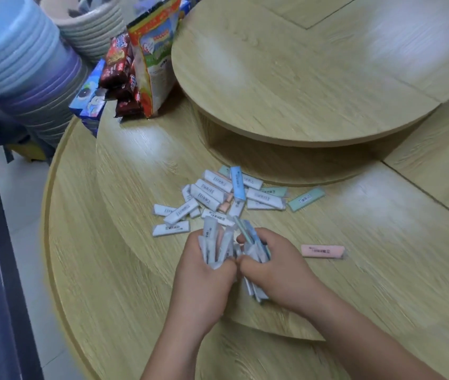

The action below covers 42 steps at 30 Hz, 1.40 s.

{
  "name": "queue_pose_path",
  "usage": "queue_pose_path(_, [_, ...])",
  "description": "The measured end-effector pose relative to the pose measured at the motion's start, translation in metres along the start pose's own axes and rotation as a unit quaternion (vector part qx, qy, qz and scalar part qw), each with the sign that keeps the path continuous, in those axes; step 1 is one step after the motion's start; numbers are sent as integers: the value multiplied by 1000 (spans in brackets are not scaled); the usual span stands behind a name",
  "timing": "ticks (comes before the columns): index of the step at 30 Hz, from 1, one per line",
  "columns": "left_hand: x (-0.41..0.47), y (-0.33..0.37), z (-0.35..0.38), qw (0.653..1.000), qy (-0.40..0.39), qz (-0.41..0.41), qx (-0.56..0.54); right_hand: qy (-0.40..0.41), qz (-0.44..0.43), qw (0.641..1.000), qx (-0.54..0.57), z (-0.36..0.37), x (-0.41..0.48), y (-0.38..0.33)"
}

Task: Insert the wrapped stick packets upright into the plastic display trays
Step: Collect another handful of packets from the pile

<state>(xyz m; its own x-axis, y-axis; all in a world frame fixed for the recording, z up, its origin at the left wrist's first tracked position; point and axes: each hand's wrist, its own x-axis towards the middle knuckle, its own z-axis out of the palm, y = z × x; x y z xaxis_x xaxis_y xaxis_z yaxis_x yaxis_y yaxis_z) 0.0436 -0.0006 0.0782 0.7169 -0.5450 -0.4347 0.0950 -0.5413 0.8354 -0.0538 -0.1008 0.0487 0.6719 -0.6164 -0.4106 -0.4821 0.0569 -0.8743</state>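
We see a loose pile of wrapped stick packets (212,197) lying flat, mostly white with printed labels, with a blue packet (237,187) on top. At the pile's 3 o'clock a green packet (306,199) lies apart; at 5 o'clock a pink packet (323,250) lies alone. At 6 o'clock our left hand (204,272) grips the left bunch (213,242) and our right hand (275,267) grips the right bunch (253,242).

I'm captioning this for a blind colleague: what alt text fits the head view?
The left hand and right hand each grip a bunch of wrapped stick packets above a round wooden table. A loose pile of packets lies beyond them, one pink packet lies apart to the right, and snack bags and stacked bowls stand far left.
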Motion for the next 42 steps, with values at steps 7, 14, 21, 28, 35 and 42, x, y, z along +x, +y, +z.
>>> queue_pose_path(7, [-38, 39, 4, 992, -80, 55, 86, 136, 46, 989, -48, -55, -81, -15])
queue_pose_path(14, [-132, 86, 60, 962, -221, 102, 122, 289, 109, 951, 32, -118, -214, -5])
queue_pose_path(21, [-238, 122, 191, 913, -361, 147, 121, 416, 147, 894, 82, -208, -343, 54])
queue_pose_path(28, [-331, 142, 349, 870, -431, 193, 142, 484, 133, 855, 131, -329, -448, 123])
queue_pose_path(35, [-368, 170, 453, 871, -438, 183, 125, 476, 139, 855, 150, -441, -485, 158])
queue_pose_path(42, [-326, 217, 550, 902, -395, 144, 97, 420, 133, 890, 119, -559, -428, 175])
